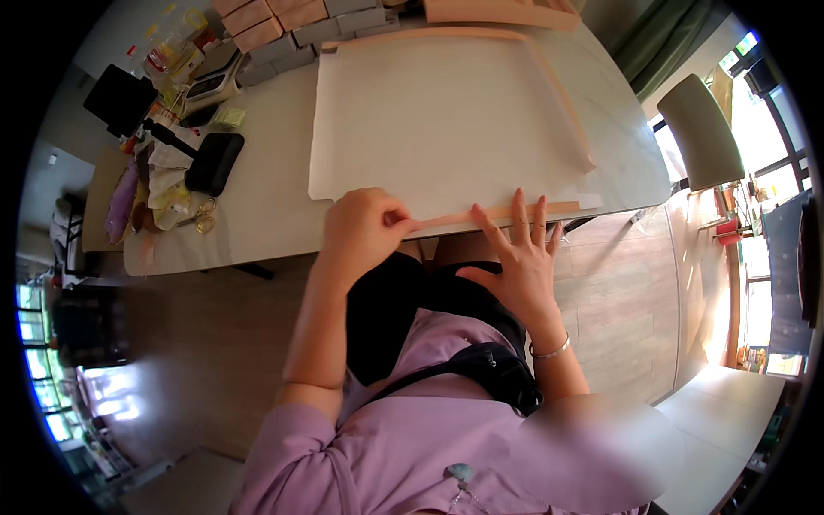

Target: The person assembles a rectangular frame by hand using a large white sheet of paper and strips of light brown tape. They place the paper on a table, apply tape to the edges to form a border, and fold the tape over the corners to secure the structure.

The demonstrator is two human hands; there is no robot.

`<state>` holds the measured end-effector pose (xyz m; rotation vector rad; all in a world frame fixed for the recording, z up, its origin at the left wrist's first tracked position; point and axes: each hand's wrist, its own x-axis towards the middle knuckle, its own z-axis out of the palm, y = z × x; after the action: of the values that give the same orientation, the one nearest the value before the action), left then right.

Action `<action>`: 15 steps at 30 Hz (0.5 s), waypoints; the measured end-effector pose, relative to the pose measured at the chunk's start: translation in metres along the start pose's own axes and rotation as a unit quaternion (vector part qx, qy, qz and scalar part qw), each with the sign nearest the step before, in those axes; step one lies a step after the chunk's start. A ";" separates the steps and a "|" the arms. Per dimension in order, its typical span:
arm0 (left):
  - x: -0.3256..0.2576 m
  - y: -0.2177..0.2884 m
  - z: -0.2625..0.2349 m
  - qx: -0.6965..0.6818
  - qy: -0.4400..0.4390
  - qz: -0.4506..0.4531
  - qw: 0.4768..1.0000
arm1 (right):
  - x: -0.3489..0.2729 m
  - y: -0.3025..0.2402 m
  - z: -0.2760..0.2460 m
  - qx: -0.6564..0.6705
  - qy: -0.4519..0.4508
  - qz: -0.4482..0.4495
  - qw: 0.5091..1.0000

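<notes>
A large white sheet [429, 120] lies on the table, with peach-coloured borders along its far and right sides. Along the near side, at the table's edge, runs a narrow peach strip [446, 219]. The fingers of my left hand [365, 225] are pinched together on the strip's left end. My right hand [524, 257] has its fingers spread, with the fingertips resting flat on the strip's right part. Whether the strip is part of the sheet or a separate piece, I cannot tell.
Stacks of peach and grey boxes [300, 34] stand at the back, beside a small scale [215, 77]. At the left are a black stand [215, 163], gold-handled scissors [204, 216] and plastic bottles [172, 56]. A chair [699, 129] stands beyond the table's right end.
</notes>
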<state>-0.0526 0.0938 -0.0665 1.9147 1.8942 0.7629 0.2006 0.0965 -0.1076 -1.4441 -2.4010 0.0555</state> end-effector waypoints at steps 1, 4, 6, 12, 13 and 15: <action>-0.007 -0.008 -0.005 -0.001 0.023 0.018 1.000 | -0.001 0.000 0.001 -0.011 0.009 0.004 1.000; -0.018 -0.016 -0.004 -0.010 0.037 0.044 0.998 | -0.004 -0.004 0.013 0.046 0.044 -0.003 0.998; -0.019 -0.019 0.009 -0.033 0.045 0.044 0.997 | -0.002 -0.015 0.020 0.129 0.063 -0.025 0.989; -0.011 -0.011 0.011 -0.062 -0.016 -0.087 0.994 | 0.004 -0.030 0.014 -0.023 0.031 -0.054 0.998; -0.010 -0.009 0.007 -0.055 -0.014 -0.099 0.993 | 0.007 -0.031 0.013 -0.038 0.029 -0.051 0.998; -0.009 -0.005 0.001 -0.040 -0.006 -0.125 0.991 | 0.006 -0.033 0.015 -0.020 0.010 -0.050 0.999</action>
<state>-0.0558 0.0856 -0.0713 1.5915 2.0144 0.7344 0.1652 0.0875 -0.1132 -1.3332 -2.4679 -0.0309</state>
